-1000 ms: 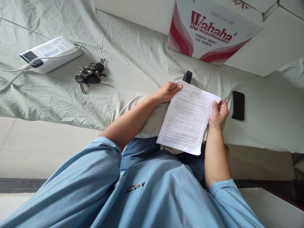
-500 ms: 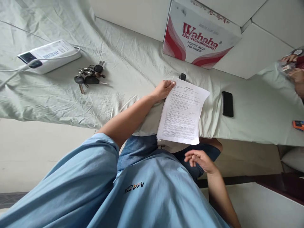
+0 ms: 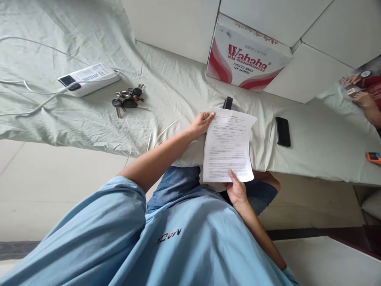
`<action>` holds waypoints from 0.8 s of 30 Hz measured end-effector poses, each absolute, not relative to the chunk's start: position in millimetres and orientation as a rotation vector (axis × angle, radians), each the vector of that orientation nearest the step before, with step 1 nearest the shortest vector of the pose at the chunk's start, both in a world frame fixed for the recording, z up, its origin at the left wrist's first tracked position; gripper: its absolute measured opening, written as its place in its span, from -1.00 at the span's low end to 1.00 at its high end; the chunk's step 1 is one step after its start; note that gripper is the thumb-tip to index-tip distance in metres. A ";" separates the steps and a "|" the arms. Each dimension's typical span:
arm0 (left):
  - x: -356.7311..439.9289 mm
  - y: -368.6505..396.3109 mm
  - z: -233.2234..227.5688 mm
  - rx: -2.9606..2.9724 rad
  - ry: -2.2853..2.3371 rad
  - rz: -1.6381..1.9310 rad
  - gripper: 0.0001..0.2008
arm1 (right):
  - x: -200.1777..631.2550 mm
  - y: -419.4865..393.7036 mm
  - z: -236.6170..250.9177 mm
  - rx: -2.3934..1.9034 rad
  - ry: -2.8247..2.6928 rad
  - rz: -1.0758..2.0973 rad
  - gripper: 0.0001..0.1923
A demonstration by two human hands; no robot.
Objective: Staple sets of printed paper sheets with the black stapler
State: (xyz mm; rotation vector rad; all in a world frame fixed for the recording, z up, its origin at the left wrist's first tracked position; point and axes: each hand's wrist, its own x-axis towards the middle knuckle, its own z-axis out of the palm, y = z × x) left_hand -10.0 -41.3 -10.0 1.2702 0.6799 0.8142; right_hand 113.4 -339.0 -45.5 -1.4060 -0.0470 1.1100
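I hold a printed white paper sheet over the edge of a table covered in pale green cloth. My left hand grips the sheet's top left corner. My right hand pinches its bottom edge, thumb on top of the page. A small black device lies just beyond the sheet's top edge. A black phone rests on the cloth to the right of the paper.
A bunch of keys and a white power bank with a white cable lie at the left. A red-and-white Wahaha carton stands at the back. Another person's hands show at the far right, near an orange item.
My right hand let go of the paper's right edge, dropped toward my lap, then took hold of the bottom edge. The sheet turned more upright. The view shifted.
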 end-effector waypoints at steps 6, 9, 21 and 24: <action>-30.6 -57.7 3.4 1.178 0.578 0.836 -0.34 | 138.3 -347.4 -29.6 -1.610 -0.355 0.658 -0.21; -45.6 -45.8 14.5 1.254 0.511 0.847 -0.34 | 187.5 -342.1 0.8 -1.719 -0.607 0.333 -0.20; -50.2 -12.5 13.2 1.490 0.542 0.521 -0.58 | 272.9 -301.8 39.8 -1.788 -1.273 0.267 -0.53; -46.6 -12.9 7.7 1.484 0.500 0.541 -0.57 | 273.4 -302.2 30.9 -1.750 -1.222 0.259 -0.53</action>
